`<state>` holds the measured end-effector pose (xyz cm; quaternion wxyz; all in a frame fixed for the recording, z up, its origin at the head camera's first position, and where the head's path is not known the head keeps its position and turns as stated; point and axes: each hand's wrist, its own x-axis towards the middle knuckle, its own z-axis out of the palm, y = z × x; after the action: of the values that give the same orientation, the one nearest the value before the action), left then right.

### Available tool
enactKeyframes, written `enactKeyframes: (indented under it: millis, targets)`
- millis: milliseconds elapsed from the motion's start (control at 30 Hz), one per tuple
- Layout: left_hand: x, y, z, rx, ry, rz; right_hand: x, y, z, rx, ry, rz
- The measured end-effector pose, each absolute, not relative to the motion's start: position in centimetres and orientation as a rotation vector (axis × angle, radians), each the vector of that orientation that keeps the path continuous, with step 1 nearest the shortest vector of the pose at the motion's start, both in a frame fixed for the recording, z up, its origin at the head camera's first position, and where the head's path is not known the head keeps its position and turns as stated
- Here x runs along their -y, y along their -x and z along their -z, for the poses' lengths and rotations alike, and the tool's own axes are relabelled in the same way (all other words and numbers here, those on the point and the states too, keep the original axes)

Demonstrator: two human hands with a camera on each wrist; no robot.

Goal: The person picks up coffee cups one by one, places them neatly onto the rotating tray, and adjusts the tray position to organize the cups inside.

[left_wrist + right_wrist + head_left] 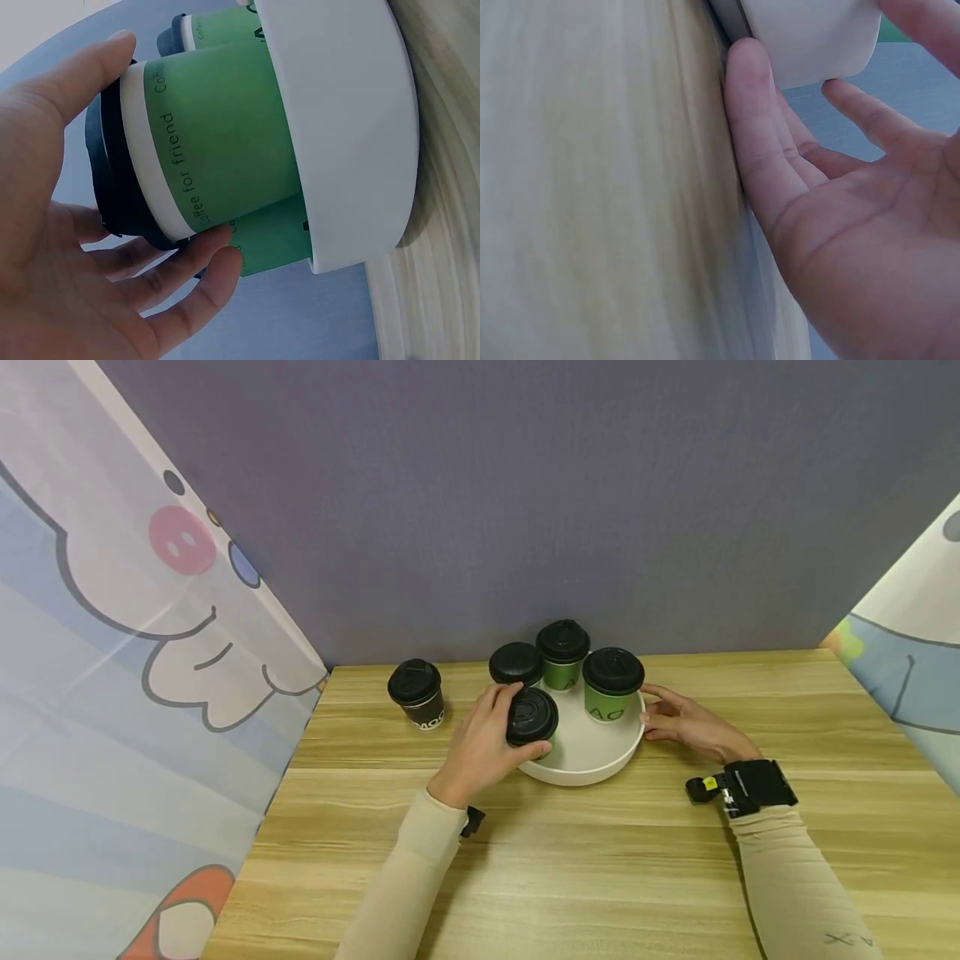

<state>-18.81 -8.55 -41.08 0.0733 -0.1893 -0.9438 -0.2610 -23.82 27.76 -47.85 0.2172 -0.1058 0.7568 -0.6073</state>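
My left hand curls round a lidded paper coffee cup at the front left of a round white tray. In the left wrist view this cup is green with a black lid, and thumb and fingers lie about its lid and upper rim. Extended fingers of my right hand touch the tray's right side; the right wrist view shows them against the white wall. Also on the tray stand a cup with a black lid, a green cup and a larger-looking green cup.
A dark cup with a black lid stands on the wooden table, left of the tray. Behind the table rises a grey panel. Cartoon-printed cloth hangs at the left, with more at the right.
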Motion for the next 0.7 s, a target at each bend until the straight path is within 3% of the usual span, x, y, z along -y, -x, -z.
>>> enactKeyframes:
  millis: [700]
  targets:
    - [8.29, 19.04, 41.72, 2.789, 0.559, 0.786, -27.82, 23.94, 48.11, -2.125, 0.408, 1.593]
